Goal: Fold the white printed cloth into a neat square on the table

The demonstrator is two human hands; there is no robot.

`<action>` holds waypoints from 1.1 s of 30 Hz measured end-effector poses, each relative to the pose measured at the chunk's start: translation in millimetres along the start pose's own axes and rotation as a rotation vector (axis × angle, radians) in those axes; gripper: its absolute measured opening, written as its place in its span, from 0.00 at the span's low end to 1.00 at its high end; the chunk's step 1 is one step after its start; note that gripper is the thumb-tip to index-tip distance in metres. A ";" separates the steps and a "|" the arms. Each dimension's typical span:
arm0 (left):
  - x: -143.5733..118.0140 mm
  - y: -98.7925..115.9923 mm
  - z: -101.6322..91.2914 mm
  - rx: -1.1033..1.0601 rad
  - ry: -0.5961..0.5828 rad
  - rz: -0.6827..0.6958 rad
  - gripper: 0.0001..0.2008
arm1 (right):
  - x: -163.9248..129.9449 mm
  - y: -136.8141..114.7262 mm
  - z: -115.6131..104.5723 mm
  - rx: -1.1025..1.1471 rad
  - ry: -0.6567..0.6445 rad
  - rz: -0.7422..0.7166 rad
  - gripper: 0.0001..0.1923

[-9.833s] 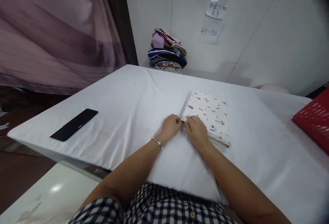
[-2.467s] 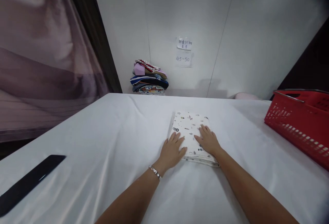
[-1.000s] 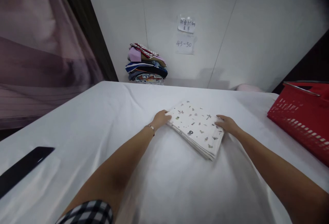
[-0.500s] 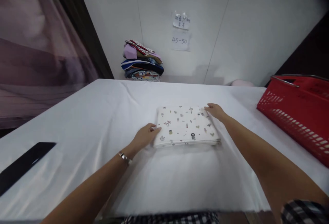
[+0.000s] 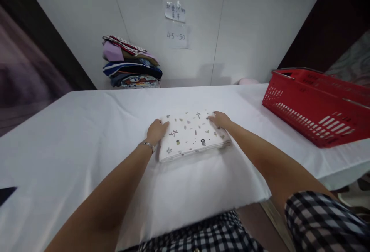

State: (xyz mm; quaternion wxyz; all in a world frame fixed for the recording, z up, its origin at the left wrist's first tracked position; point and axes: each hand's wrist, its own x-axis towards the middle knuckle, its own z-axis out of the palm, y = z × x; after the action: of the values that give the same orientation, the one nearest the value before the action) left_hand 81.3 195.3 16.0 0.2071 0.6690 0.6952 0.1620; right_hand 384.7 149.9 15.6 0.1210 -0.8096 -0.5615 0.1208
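Note:
A folded white cloth (image 5: 190, 134) with small printed plants and figures lies flat on the white-covered table (image 5: 185, 190) in front of me. My left hand (image 5: 157, 130) grips its left edge, thumb on top and the other fingers tucked out of sight at the side. At the far right corner my right hand (image 5: 220, 120) holds the cloth in the same way, thumb over the upper face. The folded layers show along the near edge.
To the right stands a red plastic basket (image 5: 312, 105) with metal handles. A pile of folded fabrics (image 5: 131, 65) rises beyond the table's far edge, below paper signs (image 5: 177, 36) on the wall. A dark flat object (image 5: 6, 194) lies at the far left.
My view has turned right, so more of the basket shows. My left hand has moved up the cloth's left side, and my right hand now grips over its far right corner. The cloth sits slightly rotated.

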 end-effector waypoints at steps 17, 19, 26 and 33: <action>0.1 -3.6 10.7 -0.037 0.060 0.050 0.23 | -9.5 5.4 11.7 0.027 0.070 0.003 0.30; -2.6 -6.9 6.3 -0.074 0.023 0.031 0.27 | -13.0 11.6 8.7 0.083 0.056 0.016 0.32; -42.5 -16.4 -0.9 -0.134 -0.092 -0.015 0.34 | -55.6 29.0 4.6 0.074 0.009 -0.009 0.34; -60.9 -12.3 2.3 -0.235 -0.022 0.103 0.32 | -73.3 23.0 9.1 -0.002 0.069 -0.081 0.30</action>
State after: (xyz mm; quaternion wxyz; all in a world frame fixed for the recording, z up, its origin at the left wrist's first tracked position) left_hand 73.0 133.8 12.2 0.2832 0.6767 0.6337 0.2457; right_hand 377.0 73.8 3.7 0.1444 -0.7899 -0.5896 0.0871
